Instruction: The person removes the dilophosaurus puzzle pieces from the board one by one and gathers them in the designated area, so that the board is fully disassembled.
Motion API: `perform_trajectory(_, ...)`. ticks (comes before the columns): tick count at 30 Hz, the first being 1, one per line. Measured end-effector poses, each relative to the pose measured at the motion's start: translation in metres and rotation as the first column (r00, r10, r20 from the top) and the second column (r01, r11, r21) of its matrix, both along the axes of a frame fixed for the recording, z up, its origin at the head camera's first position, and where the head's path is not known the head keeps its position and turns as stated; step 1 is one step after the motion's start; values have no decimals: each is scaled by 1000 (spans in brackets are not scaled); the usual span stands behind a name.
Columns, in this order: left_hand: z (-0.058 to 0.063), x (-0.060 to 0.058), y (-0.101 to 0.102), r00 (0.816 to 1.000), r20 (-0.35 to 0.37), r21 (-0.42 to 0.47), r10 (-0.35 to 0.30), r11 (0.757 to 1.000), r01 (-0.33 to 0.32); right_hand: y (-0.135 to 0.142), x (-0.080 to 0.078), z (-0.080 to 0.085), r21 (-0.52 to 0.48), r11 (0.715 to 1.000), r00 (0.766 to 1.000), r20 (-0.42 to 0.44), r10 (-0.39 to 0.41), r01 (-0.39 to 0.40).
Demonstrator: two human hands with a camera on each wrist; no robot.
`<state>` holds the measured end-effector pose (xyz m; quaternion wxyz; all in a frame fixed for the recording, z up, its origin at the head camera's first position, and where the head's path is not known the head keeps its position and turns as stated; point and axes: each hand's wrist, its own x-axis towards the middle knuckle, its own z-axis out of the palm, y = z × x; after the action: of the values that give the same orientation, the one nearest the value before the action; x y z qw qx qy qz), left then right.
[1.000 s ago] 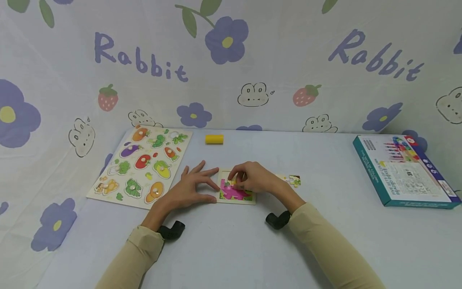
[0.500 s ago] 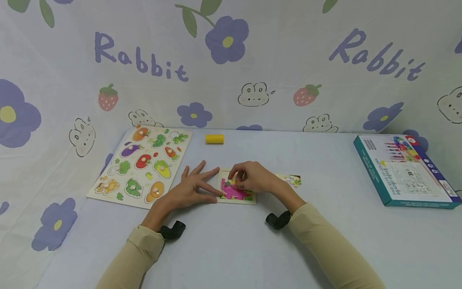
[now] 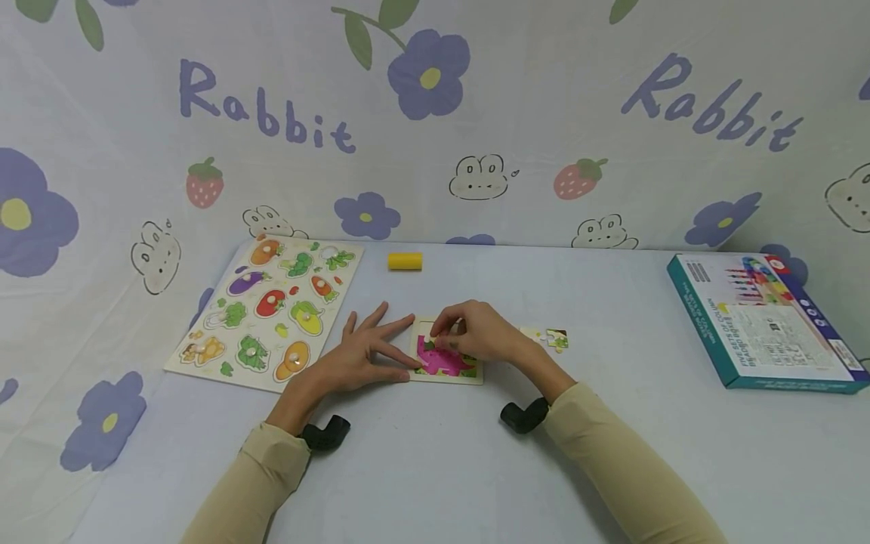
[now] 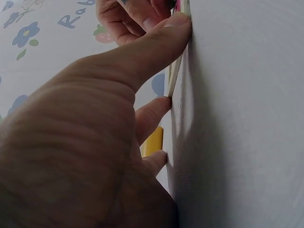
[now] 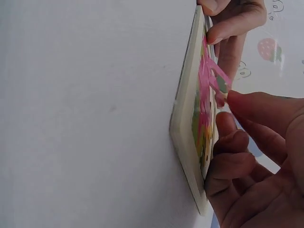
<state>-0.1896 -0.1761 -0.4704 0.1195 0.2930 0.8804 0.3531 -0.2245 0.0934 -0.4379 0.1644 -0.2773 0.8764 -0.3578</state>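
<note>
A small jigsaw puzzle in a pale wooden frame (image 3: pixel 457 381) lies on the table, with a pink dinosaur picture (image 3: pixel 442 363). At its left edge is my left hand (image 3: pixel 356 355), fingers spread; the index fingertip rests on the puzzle's lower left and the thumb touches the frame's side. Over the upper part, my right hand (image 3: pixel 481 332) pinches a pink and green puzzle piece (image 5: pixel 220 78) between thumb and finger. That piece is tilted up from the board in the right wrist view. The right hand hides the puzzle's upper right part.
Several loose puzzle pieces (image 3: pixel 556 338) lie right of the frame, partly behind the right hand. A vegetable peg board (image 3: pixel 261 344) lies at the left. A yellow cylinder (image 3: pixel 405 261) sits at the back. A flat teal-edged box (image 3: pixel 761 325) is at the right.
My left index finger has moved from the frame's edge onto the puzzle. The piece in my right fingers has turned slightly, and the right hand stays nearly in place.
</note>
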Motion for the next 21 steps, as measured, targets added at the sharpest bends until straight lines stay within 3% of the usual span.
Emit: perform_trajectory(21,-1,-2,0,1000,9,-15,5,1000,-4,-9,0,1,23,994,993,58,-107,105)
